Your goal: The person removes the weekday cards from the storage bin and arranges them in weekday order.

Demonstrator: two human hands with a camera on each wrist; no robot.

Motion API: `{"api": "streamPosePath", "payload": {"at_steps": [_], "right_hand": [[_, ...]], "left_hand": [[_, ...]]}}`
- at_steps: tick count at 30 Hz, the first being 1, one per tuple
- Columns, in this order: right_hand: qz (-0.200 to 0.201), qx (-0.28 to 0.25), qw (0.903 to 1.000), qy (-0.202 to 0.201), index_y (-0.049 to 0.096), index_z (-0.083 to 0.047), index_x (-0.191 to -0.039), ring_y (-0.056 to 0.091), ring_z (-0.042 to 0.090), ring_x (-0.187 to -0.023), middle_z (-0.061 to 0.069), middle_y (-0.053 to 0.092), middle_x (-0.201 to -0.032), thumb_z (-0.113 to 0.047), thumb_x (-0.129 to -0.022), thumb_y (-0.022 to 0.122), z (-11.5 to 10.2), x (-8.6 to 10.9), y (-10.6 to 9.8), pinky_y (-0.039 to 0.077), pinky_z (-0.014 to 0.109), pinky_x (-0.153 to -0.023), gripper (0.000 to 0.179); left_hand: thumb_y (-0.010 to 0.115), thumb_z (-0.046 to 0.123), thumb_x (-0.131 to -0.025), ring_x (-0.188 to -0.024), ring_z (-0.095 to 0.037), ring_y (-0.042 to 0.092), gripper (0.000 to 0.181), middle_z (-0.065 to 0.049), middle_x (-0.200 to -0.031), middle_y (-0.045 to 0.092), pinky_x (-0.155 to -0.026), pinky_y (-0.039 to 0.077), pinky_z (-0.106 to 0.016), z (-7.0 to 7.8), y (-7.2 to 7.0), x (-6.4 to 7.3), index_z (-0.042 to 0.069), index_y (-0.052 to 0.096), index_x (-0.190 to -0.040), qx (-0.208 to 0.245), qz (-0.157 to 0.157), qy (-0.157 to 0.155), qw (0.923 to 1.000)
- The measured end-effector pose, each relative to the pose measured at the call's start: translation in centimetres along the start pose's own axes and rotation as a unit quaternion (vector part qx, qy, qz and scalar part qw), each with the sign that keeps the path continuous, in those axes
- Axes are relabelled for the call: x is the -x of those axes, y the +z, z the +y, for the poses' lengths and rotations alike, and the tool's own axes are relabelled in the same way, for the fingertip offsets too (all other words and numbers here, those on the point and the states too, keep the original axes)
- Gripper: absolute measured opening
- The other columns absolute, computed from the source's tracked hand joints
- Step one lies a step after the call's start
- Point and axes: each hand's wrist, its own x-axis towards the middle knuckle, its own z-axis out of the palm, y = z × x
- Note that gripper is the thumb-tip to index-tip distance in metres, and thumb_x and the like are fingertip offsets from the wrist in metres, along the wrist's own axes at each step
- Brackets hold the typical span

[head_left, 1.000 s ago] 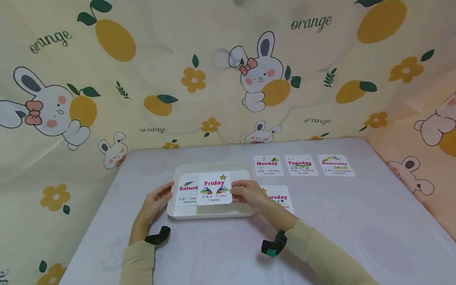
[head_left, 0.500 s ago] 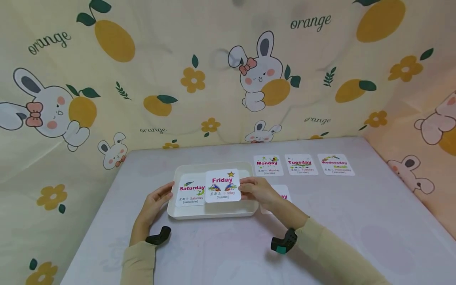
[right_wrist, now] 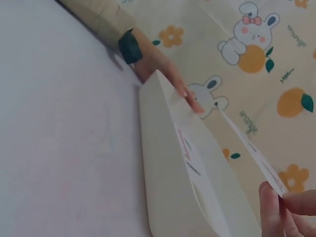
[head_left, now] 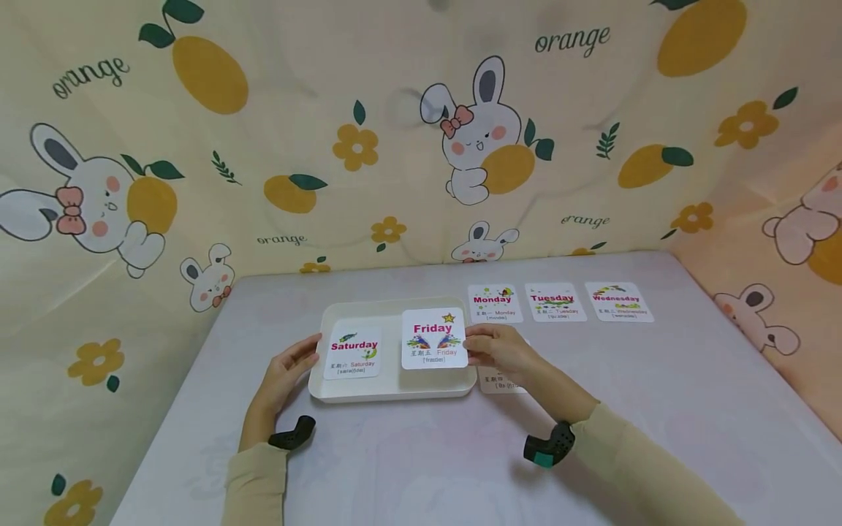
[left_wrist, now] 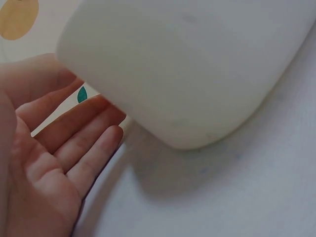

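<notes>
My right hand (head_left: 496, 347) pinches the right edge of the white Friday card (head_left: 433, 338) between thumb and fingers. In the head view the card overlaps the right half of a white tray (head_left: 395, 396); the right wrist view shows it nearly edge-on, raised above the tray's rim. At the tray's left end, my left hand (head_left: 289, 365) touches the wall with its fingertips, palm facing the tray in the left wrist view. A Saturday card (head_left: 354, 352) lies inside the tray, on its left side.
At the back right, Monday (head_left: 495, 303), Tuesday (head_left: 555, 302) and Wednesday (head_left: 619, 302) cards lie in a row on the light tabletop (head_left: 395, 467). Another card (head_left: 500, 383) below Monday is partly hidden by my right hand. A printed cloth (head_left: 395, 109) hangs behind the table.
My right hand has carried the Friday card rightward and slightly up in the head view, uncovering the Saturday card. My left hand has stayed at the tray's left end.
</notes>
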Motion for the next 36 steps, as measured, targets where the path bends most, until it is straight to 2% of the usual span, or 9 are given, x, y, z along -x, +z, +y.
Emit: {"api": "streamPosePath", "payload": {"at_steps": [12, 18, 23, 36], "right_hand": [[0.003, 0.014, 0.9999, -0.007, 0.045, 0.010, -0.133, 0.064, 0.004, -0.078, -0.003, 0.067, -0.093, -0.011, -0.096, 0.055, -0.1, 1.3, -2.9, 0.056, 0.014, -0.072, 0.043], [0.000, 0.027, 0.9996, -0.002, 0.043, 0.010, -0.136, 0.063, 0.005, -0.080, -0.001, 0.066, -0.097, -0.014, -0.097, 0.055, 0.0, 1.8, -4.2, 0.055, 0.014, -0.072, 0.047], [0.005, 0.037, 0.9993, 0.003, 0.042, 0.009, -0.137, 0.063, 0.003, -0.079, -0.006, 0.067, -0.093, -0.016, -0.096, 0.056, 0.3, 2.2, -5.5, 0.055, 0.014, -0.072, 0.050], [0.017, 0.049, 0.9986, 0.010, 0.044, 0.009, -0.136, 0.064, 0.003, -0.078, -0.012, 0.068, -0.089, -0.019, -0.096, 0.058, 0.6, 2.7, -8.6, 0.056, 0.015, -0.072, 0.050]], "left_hand": [[0.061, 0.031, -0.095, -0.108, 0.021, 0.049, 0.057, -0.013, -0.154, 0.040, -0.091, 0.040, 0.001, 0.0, 0.2, -0.1, 0.008, 0.044, -0.144, 0.003, 0.000, 0.000, 1.0000], [0.061, 0.031, -0.095, -0.108, 0.021, 0.049, 0.057, -0.012, -0.154, 0.041, -0.091, 0.040, 0.001, 0.0, 0.1, 0.0, 0.008, 0.044, -0.144, 0.002, -0.001, -0.004, 1.0000], [0.060, 0.031, -0.095, -0.108, 0.021, 0.049, 0.056, -0.012, -0.153, 0.041, -0.091, 0.039, 0.001, 0.1, 0.2, 0.2, 0.008, 0.044, -0.144, -0.002, -0.002, -0.002, 1.0000], [0.059, 0.028, -0.096, -0.107, 0.021, 0.049, 0.056, -0.015, -0.153, 0.040, -0.091, 0.039, 0.001, 0.1, 0.1, 0.4, 0.006, 0.043, -0.144, -0.002, 0.000, 0.000, 1.0000]]}}
